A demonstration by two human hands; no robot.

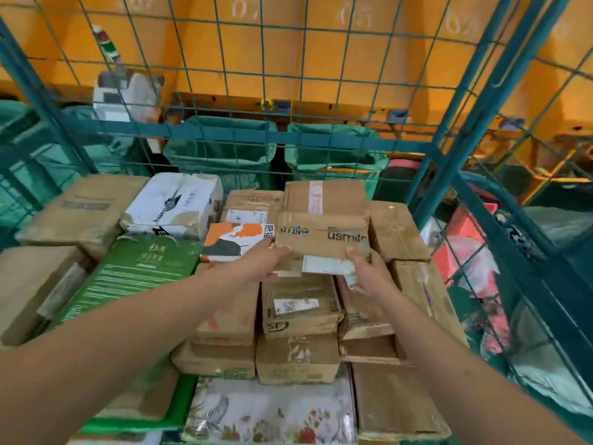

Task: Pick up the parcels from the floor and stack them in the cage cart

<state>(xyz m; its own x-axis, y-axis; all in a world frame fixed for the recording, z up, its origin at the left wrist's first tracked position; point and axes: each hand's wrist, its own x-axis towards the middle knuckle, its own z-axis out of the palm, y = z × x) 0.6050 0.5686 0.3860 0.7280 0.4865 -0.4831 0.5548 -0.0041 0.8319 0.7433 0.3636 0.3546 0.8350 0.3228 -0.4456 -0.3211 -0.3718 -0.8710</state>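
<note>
Both hands on usmile parcel (322, 234), above stacked parcels inside cage cart (500, 101). Left hand (272, 260) fingers curled on near-left edge, right hand (365, 268) fingers gripping near-right corner. Green box (134, 271) left, SF box (300, 308) directly below.

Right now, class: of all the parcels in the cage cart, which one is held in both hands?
The brown usmile box. The left hand and right hand grip its near edge; every other parcel lies untouched in the stack.
</note>
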